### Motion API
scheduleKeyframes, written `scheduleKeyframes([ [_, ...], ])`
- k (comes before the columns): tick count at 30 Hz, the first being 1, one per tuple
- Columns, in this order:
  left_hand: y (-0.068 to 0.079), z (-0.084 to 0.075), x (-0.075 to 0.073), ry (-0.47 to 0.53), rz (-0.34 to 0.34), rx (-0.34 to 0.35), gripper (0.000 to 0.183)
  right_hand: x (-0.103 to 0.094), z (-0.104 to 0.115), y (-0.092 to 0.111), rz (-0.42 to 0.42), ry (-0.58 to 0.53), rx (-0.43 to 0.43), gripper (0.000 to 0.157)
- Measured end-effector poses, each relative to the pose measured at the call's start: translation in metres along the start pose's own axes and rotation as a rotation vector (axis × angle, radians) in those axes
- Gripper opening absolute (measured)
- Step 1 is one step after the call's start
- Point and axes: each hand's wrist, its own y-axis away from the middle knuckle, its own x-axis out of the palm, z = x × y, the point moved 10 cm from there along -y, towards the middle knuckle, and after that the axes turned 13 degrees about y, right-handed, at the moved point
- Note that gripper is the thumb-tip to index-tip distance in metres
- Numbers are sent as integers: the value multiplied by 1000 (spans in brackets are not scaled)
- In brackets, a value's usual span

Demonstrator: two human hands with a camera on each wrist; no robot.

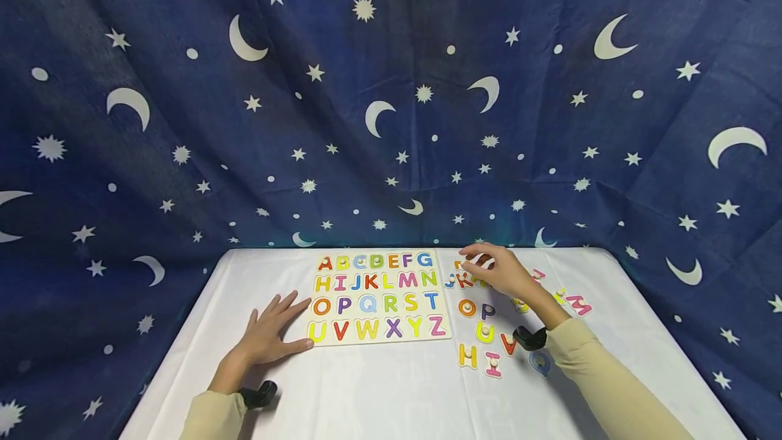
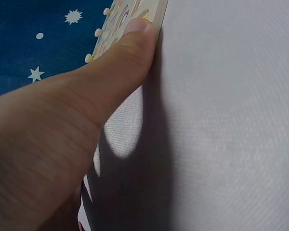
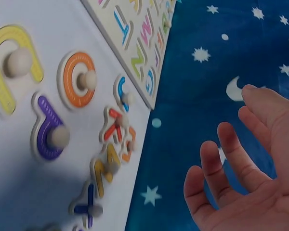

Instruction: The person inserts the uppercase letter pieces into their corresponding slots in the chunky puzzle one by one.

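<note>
A pale alphabet puzzle board (image 1: 379,294) lies on the table, its first-row letters A, B, C and D bearing small knobs. My left hand (image 1: 267,335) is spread at the board's left side, fingers fairly straight. In the left wrist view the thumb (image 2: 127,45) presses on the board's corner. My right hand (image 1: 499,271) hovers above the loose knobbed letter pieces, fingers apart and loosely bent, holding nothing. Beneath it are a red K (image 3: 116,124) and an orange piece (image 3: 130,145), partly hidden in the head view.
Right of the board lie more pieces, among them an orange O (image 1: 467,308), purple P (image 1: 488,312), yellow U (image 1: 485,333), red V (image 1: 508,343), yellow H (image 1: 467,357), pink I (image 1: 493,364) and pink M (image 1: 578,305). A starry blue curtain (image 1: 427,155) hangs behind the white table.
</note>
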Motion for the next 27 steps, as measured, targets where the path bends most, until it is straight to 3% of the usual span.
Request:
scheduleKeyframes([
  [16,-1,0,-3,10,-31,14,94,-73,-39,36,-132,80,76,32],
  [21,0,1,-1,-11,1,-14,96,-73,-48,39,-137,76,105,32],
  [27,1,-1,0,-17,8,-16,95,-53,-58,31,-150,-12,156,34],
])
